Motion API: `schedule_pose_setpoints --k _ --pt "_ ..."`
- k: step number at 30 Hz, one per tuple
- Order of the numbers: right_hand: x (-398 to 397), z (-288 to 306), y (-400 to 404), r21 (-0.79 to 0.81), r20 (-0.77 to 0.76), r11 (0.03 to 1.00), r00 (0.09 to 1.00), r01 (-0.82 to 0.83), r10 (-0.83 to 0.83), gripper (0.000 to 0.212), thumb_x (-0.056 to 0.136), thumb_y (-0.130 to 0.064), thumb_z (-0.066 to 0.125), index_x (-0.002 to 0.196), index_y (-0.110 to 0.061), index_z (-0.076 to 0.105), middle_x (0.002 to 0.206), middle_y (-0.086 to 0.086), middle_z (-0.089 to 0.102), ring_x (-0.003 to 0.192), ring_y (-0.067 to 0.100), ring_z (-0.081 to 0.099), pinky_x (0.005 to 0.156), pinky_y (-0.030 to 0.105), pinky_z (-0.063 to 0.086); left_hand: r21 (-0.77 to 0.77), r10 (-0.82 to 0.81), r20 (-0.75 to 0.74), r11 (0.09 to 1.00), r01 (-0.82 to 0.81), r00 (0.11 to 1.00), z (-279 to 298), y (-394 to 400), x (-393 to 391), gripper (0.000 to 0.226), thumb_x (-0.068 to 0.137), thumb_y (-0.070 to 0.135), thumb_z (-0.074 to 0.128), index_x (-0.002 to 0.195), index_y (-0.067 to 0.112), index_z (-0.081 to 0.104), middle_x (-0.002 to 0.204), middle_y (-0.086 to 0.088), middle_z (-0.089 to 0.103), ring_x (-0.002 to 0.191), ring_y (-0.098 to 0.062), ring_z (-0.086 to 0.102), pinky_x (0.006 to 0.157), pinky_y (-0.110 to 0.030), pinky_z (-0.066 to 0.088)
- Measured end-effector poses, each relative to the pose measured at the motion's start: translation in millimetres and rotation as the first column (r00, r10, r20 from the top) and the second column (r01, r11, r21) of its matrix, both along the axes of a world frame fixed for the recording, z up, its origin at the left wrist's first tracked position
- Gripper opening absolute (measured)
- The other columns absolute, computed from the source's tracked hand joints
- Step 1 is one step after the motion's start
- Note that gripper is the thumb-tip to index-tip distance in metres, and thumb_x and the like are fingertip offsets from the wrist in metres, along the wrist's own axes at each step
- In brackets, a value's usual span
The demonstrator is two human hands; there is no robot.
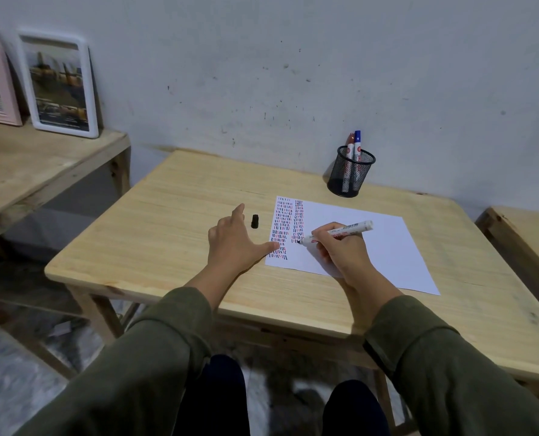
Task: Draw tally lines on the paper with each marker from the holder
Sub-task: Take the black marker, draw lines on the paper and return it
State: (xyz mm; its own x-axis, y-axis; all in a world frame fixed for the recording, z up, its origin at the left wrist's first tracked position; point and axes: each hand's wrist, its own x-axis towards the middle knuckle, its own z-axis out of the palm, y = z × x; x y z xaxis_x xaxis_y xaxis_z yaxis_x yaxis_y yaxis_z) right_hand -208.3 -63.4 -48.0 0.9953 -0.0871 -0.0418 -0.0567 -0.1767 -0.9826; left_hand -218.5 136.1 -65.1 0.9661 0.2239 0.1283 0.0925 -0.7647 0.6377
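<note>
Head view shows the black marker (337, 231) pinched in my right hand (343, 251), fingers wrapped close round the barrel near its front, nib down on the paper (372, 247) at the foot of the second column of tally lines (298, 220). I judge the marker light and stiff, a smooth plastic barrel that could slip if gripped loosely; the best hold is low on the barrel, just behind the nib, as it is now, so the strokes stay short and even. Its white tail points toward two o'clock, tilted up off the sheet.

At nine o'clock from the nib, my left hand (235, 243) lies spread flat and holds nothing, the thumb tip pressing the paper's left edge, the other fingers on the bare wooden table (167, 221). The paper looks thin and light, likely to slide under the pen without that thumb. Just beyond the left fingers, toward eleven o'clock from the nib, the black cap (255, 221) lies loose on the table, apart from the hand and the sheet; it is small and could roll.

At one o'clock, well apart from the hands and near the wall, stands the black mesh holder (350, 174). Inside it two markers stand upright, capped: a red marker (350, 149) and a blue marker (357, 146), touching each other.
</note>
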Motion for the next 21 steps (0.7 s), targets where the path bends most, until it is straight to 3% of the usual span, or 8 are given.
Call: schedule_pose_setpoints --k 4,10,13,16,19,21 --pt "0.2 -0.1 -0.4 0.069 0.002 0.997 0.999 0.031 -0.032 0.009 0.081 -0.010 0.065 0.073 -0.014 0.067 0.059 -0.001 0.062 0.048 0.003 0.056 0.047 0.017 0.044 0.015 -0.010 0.001 1.000 0.010 1.000 -0.4 0.0 0.2 0.107 0.061 0.065 0.071 0.147 0.022 0.022 0.141 -0.001 0.049 0.136 -0.020 0.034 0.111 -0.041 0.023" --pt "-1.4 6.2 1.6 0.269 -0.053 0.962 0.998 0.047 -0.034 0.009 0.084 -0.006 0.064 0.076 -0.011 0.065 0.055 0.000 0.061 0.047 0.007 0.057 0.046 0.018 0.046 -0.083 -0.013 0.090 0.996 0.020 0.996 6.4 -0.2 1.0 0.048 0.088 0.036 0.057 0.134 0.036 0.044 0.126 0.004 0.061 0.132 -0.015 0.036 0.095 -0.034 0.023" --pt "-1.7 13.9 2.1 0.236 -0.022 0.971 1.000 0.022 -0.017 0.008 0.084 -0.006 0.064 0.077 -0.009 0.065 0.058 0.005 0.058 0.045 0.008 0.053 0.043 0.018 0.043 -0.019 -0.003 0.062 1.000 0.004 0.998 11.7 -2.9 5.3 0.033 0.093 0.029 0.050 0.125 0.034 0.055 0.123 0.006 0.062 0.129 -0.016 0.040 0.095 -0.036 0.025" --pt "1.4 25.4 2.1 0.197 0.035 0.980 0.999 -0.022 0.016 0.005 0.083 -0.006 0.063 0.078 -0.007 0.065 0.061 0.007 0.057 0.048 0.013 0.050 0.045 0.021 0.041 -0.003 0.056 0.076 0.998 -0.056 0.996 11.7 -5.5 13.1 0.028 0.094 0.019 0.046 0.108 0.036 0.064 0.108 0.010 0.070 0.116 -0.011 0.051 0.083 -0.029 0.023" --pt "6.2 41.8 3.2 0.167 0.088 0.985 0.996 -0.049 0.034 0.004 0.084 -0.008 0.064 0.080 -0.007 0.065 0.062 0.007 0.058 0.047 0.014 0.050 0.047 0.024 0.042 -0.198 0.174 0.048 0.967 -0.161 0.984 16.6 -9.1 22.4 0.027 0.090 0.027 0.046 0.084 0.047 0.062 0.092 0.011 0.071 0.096 -0.018 0.062 0.076 -0.028 0.026" --pt "9.5 54.9 4.2 0.184 0.122 0.981 0.992 -0.061 0.039 0.004 0.084 -0.008 0.064 0.080 -0.008 0.065 0.062 0.007 0.057 0.047 0.013 0.051 0.047 0.023 0.043 -0.421 0.202 0.082 0.895 -0.150 0.976 34.0 -18.3 24.1 0.024 0.087 0.029 0.051 0.077 0.046 0.063 0.083 0.013 0.071 0.081 -0.021 0.068 0.077 -0.032 0.043"
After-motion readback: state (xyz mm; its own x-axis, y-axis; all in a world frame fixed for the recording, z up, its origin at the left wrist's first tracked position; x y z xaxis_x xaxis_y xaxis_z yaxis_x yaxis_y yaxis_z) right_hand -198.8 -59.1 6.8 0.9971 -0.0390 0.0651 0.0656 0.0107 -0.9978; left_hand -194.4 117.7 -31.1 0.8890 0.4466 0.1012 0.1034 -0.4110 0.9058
